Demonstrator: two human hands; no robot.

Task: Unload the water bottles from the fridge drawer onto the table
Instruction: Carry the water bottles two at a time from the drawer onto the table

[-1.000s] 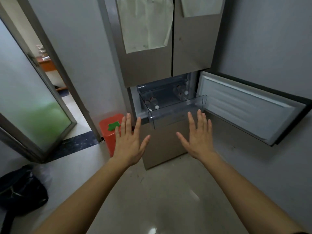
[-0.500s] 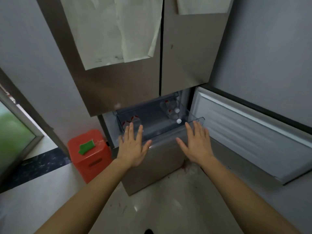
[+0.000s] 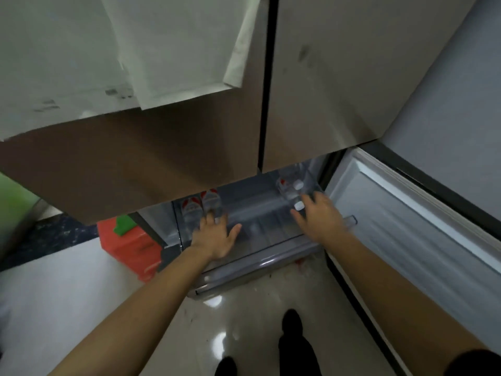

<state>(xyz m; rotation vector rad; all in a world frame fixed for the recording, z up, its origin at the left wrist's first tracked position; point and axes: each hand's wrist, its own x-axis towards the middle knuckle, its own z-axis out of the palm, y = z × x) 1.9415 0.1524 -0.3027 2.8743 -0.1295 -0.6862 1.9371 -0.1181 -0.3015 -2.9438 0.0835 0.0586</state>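
While both hands hover spread, gripping nothing, L hand sits at the 10 o'clock bottles in the drawer, R hand at the 1 o'clock bottles; best wrap each body fully, lift straight.

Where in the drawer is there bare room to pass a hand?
The drawer floor is bare in the middle, between the left bottles and the right bottles. The front strip between the left hand and right hand is free too. Both back corners are crowded.
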